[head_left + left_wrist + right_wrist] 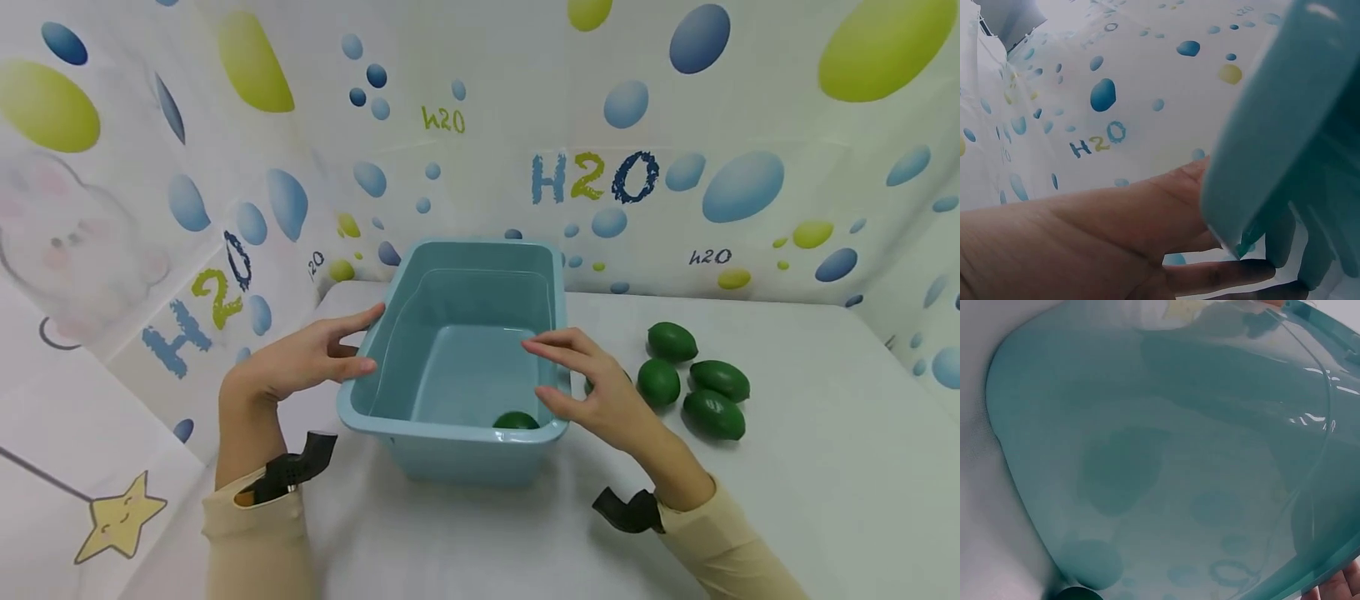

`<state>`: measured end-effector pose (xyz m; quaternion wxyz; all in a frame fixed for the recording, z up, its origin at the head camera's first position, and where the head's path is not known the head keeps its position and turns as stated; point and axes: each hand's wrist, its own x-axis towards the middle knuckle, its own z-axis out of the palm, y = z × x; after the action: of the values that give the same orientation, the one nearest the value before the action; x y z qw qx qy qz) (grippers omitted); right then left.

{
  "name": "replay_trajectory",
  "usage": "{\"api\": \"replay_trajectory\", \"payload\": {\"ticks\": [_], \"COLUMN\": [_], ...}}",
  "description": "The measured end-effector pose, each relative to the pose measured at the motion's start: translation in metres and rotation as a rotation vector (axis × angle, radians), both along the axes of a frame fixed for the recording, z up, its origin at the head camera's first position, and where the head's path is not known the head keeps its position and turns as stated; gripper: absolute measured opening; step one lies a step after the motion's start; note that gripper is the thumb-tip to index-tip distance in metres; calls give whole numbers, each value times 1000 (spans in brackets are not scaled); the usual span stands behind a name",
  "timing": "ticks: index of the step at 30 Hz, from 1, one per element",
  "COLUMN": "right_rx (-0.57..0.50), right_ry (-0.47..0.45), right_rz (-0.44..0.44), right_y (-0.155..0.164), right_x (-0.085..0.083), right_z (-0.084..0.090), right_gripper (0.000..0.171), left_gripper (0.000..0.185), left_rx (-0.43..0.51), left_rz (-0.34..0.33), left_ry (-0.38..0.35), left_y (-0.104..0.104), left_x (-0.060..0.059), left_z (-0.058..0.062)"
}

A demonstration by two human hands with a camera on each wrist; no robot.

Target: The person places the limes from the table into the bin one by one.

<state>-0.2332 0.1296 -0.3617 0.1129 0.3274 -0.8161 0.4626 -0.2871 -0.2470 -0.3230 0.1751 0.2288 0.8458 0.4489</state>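
A light blue plastic tub point(468, 458) stands on the white table, with one dark green lime-like fruit point(516, 420) lying inside near its front. My left hand point(311, 354) holds the left rim, thumb over the edge and other fingers against the outer wall; the left wrist view shows those fingers below the rim point(1260, 137). At the right rim, my right hand point(600, 387) has its thumb and fairly straight fingers spread apart, reaching over the edge. Contact there is unclear. The right wrist view is filled mostly by the tub's outer wall point(1166, 425), with fingertips point(1338, 586) at the lower right.
Several more green fruits point(715, 415) lie on the table point(840, 467) right of the tub, one partly behind my right hand. A white curtain-like backdrop point(495, 200) with printed drops and "H2O" lettering rises behind and at the left.
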Motion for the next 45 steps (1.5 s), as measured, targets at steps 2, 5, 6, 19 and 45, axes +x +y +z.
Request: {"api": "replay_trajectory", "payload": {"ticks": [2, 5, 6, 19, 45], "right_rx": [-10, -25, -30, -30, 732], "right_ry": [6, 14, 17, 115, -144], "right_rz": [1, -5, -10, -46, -343], "right_y": [-1, -1, -1, 7, 67], "right_x": [-1, -2, -2, -6, -29], "right_z": [2, 4, 4, 9, -35], "right_gripper": [48, 46, 45, 42, 55], "left_gripper": [78, 78, 78, 77, 78], "left_rx": [-15, -31, -38, -11, -25], "left_rz": [11, 17, 18, 60, 30], "left_ry": [6, -1, 0, 15, 6], "left_y": [0, 1, 1, 4, 4], "left_x": [-1, -2, -3, -3, 3], "left_z": [6, 12, 13, 15, 4]}}
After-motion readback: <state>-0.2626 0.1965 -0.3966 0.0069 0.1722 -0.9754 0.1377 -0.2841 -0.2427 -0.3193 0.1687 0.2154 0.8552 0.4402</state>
